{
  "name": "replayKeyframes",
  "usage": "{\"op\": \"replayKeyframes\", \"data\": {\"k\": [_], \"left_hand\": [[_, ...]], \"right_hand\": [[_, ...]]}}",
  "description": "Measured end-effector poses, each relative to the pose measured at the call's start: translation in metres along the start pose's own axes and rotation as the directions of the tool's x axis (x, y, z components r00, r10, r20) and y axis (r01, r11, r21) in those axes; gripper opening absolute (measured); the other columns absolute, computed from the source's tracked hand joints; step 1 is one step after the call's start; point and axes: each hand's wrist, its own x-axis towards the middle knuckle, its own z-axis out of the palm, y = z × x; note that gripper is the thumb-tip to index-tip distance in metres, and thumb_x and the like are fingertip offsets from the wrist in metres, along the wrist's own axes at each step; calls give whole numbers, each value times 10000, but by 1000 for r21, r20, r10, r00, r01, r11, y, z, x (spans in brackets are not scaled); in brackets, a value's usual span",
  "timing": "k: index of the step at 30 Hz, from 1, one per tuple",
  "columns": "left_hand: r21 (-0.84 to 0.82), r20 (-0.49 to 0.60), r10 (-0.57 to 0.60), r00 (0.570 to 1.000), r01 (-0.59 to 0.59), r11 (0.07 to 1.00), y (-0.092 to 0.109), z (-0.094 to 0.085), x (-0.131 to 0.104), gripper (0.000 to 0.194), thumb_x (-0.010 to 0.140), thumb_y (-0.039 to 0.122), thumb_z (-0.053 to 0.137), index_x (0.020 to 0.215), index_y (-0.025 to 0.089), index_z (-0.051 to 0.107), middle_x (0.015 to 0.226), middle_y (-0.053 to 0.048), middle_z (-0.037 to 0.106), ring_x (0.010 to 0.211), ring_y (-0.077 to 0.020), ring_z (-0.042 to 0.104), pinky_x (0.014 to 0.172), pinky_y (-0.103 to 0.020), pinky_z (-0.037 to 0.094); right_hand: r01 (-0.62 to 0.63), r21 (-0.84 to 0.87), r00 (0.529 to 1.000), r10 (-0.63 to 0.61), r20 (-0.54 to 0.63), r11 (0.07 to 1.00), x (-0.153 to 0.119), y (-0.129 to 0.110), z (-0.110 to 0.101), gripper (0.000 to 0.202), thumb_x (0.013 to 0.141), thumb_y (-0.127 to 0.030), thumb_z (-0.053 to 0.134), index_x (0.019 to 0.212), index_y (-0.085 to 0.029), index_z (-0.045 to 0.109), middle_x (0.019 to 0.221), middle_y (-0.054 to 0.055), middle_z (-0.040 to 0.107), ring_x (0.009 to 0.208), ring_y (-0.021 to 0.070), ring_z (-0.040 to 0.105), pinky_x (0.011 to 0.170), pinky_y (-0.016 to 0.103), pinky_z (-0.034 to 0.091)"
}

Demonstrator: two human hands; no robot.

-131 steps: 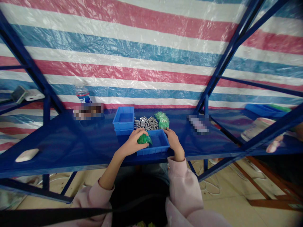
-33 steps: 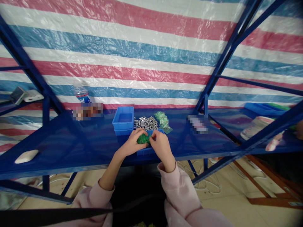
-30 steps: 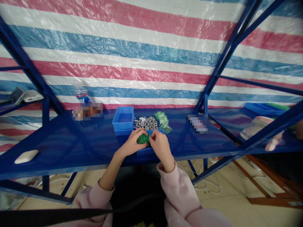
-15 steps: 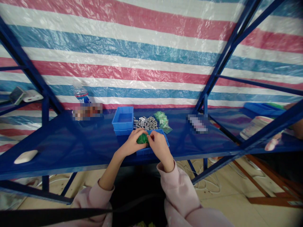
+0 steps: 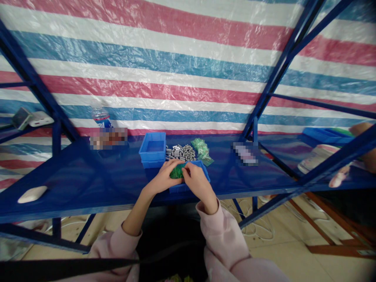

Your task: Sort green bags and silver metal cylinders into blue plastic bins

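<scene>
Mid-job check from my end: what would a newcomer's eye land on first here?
Probably the striped plastic sheeting in red, white and blue, filling the background behind the workbench. Next, the bright green bundle in the left hand, with the right hand's fingers at its edge, over a blue bin. Just beyond lies a pile of shiny metal cylinders.

A makeshift workshop or small assembly area, with a long blue metal workbench (image 5: 117, 176) as its main feature. On the bench, a loose pile of small metal cylinders (image 5: 182, 152) lies beside stacked blue plastic bins (image 5: 153, 148). Behind the bench hangs a plastic sheet (image 5: 164, 74) striped red, white and blue. Blue metal beams (image 5: 273, 82) frame the bench at both sides. Below it, white cables (image 5: 258, 231) trail over a tiled floor (image 5: 282, 254).
</scene>
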Motion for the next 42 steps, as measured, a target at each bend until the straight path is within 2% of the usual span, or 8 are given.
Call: {"op": "replayKeyframes", "data": {"k": [5, 12, 18, 27, 32, 37, 40, 42], "left_hand": [[-8, 6, 3, 1000, -3, 1000, 1, -1, 0, 589, 778, 352, 697, 1326, 295, 486, 1327, -65, 499, 1268, -266, 429, 1110, -431, 309], [-2, 14, -46, 999, 46, 999, 5, -1, 1, 470, 807, 364, 667, 1260, 302, 559, 1313, -61, 514, 1273, -276, 426, 1114, -451, 299], [35, -1, -18, 1000, 18, 999, 6, -1, 0, 473, 803, 403, 674, 1252, 306, 561, 1298, -49, 520, 1245, -260, 447, 1089, -412, 328], [294, 19, -27, 999, 20, 956, 17, -6, 8, 540, 720, 462, 726, 1213, 320, 559, 1346, -50, 505, 1254, -320, 420, 1047, -480, 291], [329, 39, 7, 999, -19, 944, 24, -2, 18, 497, 711, 412, 729, 1149, 259, 554, 1192, -56, 617, 1129, -301, 528, 964, -444, 364], [311, 34, -13, 999, 1, 951, 25, 1, 19, 451, 678, 363, 742, 1079, 234, 580, 1078, -51, 646, 1035, -293, 561, 894, -403, 418], [299, 19, -30, 999, 23, 954, 24, 2, 18, 460, 668, 375, 750, 1074, 242, 582, 1069, -43, 641, 1030, -290, 557, 890, -401, 418], [292, 10, -38, 999, 34, 956, 23, 3, 17, 458, 667, 387, 752, 1068, 245, 583, 1069, -42, 636, 1034, -287, 553, 889, -400, 415]], "right_hand": [[45, 15, 998, -46, 40, 999, -1, 1, -3, 148, 880, -140, 461, 781, -173, 565, 745, 46, 631, 685, 152, 582, 645, 248, 377], [91, 116, 991, -101, 90, 989, -1, 4, -14, 195, 854, -117, 441, 757, -167, 603, 713, 12, 635, 643, 119, 559, 633, 227, 381], [107, 173, 983, -131, 131, 979, -1, 12, -23, 221, 824, -129, 457, 739, -166, 658, 686, 0, 658, 610, 116, 559, 602, 224, 375], [111, 238, 972, -155, 176, 965, -5, 18, -32, 253, 768, -78, 465, 773, -179, 697, 731, -3, 693, 648, 125, 588, 645, 226, 428], [94, 264, 966, -152, 210, 960, -4, 23, -33, 262, 785, -93, 458, 805, -179, 705, 727, -6, 688, 632, 123, 585, 626, 223, 440], [83, 432, 944, -210, 254, 898, -3, 29, -37, 238, 833, -166, 474, 901, -192, 700, 878, 19, 715, 799, 149, 651, 757, 270, 500], [51, 546, 974, -163, 158, 836, 3, 40, -42, 222, 845, -241, 498, 957, -183, 681, 908, 42, 719, 857, 166, 670, 774, 292, 519], [46, 536, 999, -50, -6, 843, 10, 54, -42, 239, 845, -277, 503, 976, -169, 670, 930, 68, 718, 875, 186, 672, 776, 314, 523]]}}
